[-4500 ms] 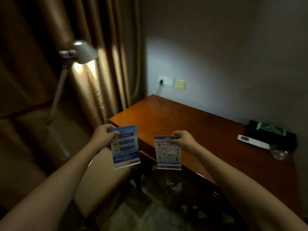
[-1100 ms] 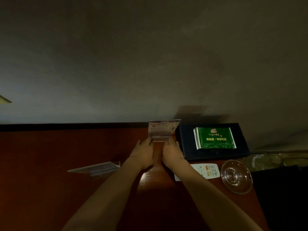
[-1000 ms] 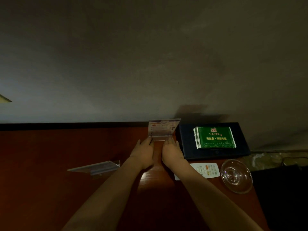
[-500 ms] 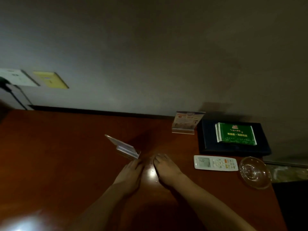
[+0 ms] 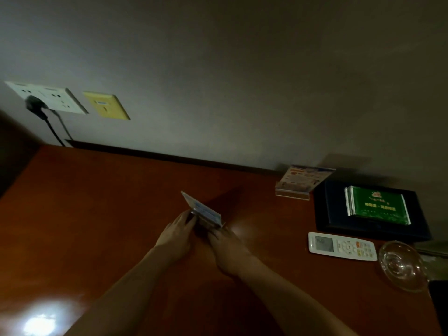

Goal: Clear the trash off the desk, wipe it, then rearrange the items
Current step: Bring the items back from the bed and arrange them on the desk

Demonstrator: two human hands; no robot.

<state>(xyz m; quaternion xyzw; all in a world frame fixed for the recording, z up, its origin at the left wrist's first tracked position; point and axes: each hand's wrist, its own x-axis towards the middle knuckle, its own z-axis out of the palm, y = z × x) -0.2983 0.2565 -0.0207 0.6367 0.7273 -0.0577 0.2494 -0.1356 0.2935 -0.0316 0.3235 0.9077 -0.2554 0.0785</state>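
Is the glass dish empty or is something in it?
Empty, as far as I can see. The glass dish is see-through, and only the desk shows through it.

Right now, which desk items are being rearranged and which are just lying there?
In hand:
blue sign holder, at the left hand and right hand fingertips
desk

Lying about:
orange sign holder
remote
glass ashtray
dark tray holding green packets
wall socket
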